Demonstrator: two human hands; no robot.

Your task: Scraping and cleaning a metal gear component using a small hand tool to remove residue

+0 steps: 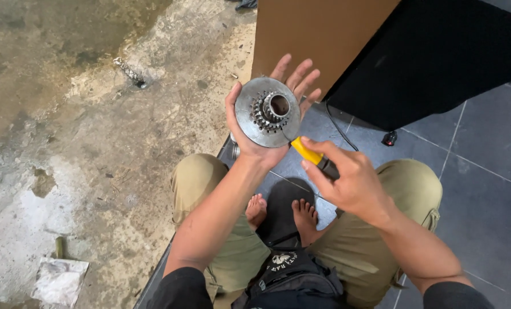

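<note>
My left hand [254, 143] holds up a round grey metal disc [249, 114] with a toothed sprocket and a hollow hub at its centre; the palm is behind the disc, fingers spread past its upper rim. My right hand [347, 177] grips a tool with a yellow and black handle [308, 152], its tip pointing at the disc's lower right edge. The tool's tip is hidden where it meets the disc.
I sit with bent knees in khaki trousers [404, 189], bare feet [304, 214] on dark grey tiles [484, 171]. Rough stained concrete [95, 143] lies left. A brown board [312, 34] and a black panel [438, 57] stand ahead. A black cable [340, 130] and crumpled white paper [59, 280] lie on the ground.
</note>
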